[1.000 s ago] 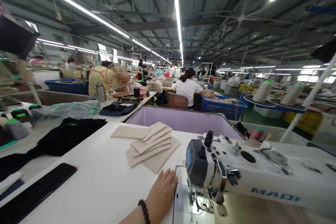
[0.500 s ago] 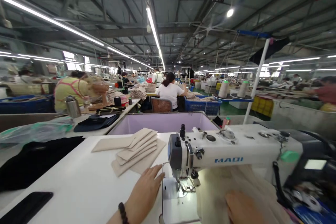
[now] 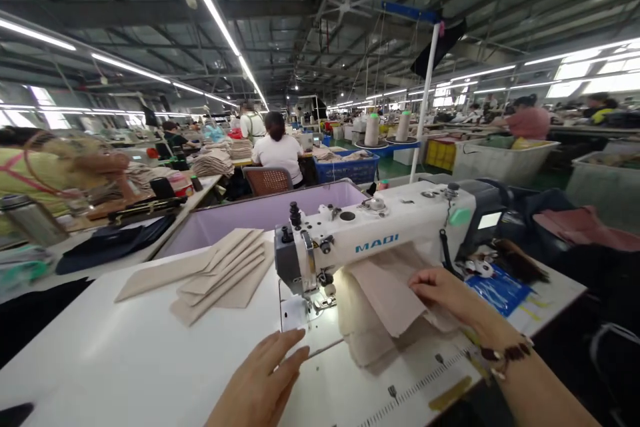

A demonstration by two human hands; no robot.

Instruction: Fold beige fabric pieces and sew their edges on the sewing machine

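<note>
My right hand pinches the edge of a beige fabric piece, to the right of the needle area. Under that piece lie more layers of beige fabric, partly beneath the arm of the white sewing machine. Open and empty, my left hand rests its stretched fingers near the front left of the machine's metal needle plate. Several folded beige fabric strips are fanned out on the white table, left of the machine head.
Behind the table stands a lilac-lined bin. Thread cones stand beyond the machine, beside a white pole. A blue plastic packet lies at right. A co-worker in white sits ahead with their back turned.
My view has swung to the right. My right hand has come up from under the machine arm's near side and now grips a fabric piece. My left hand sits lower, nearer the front.
</note>
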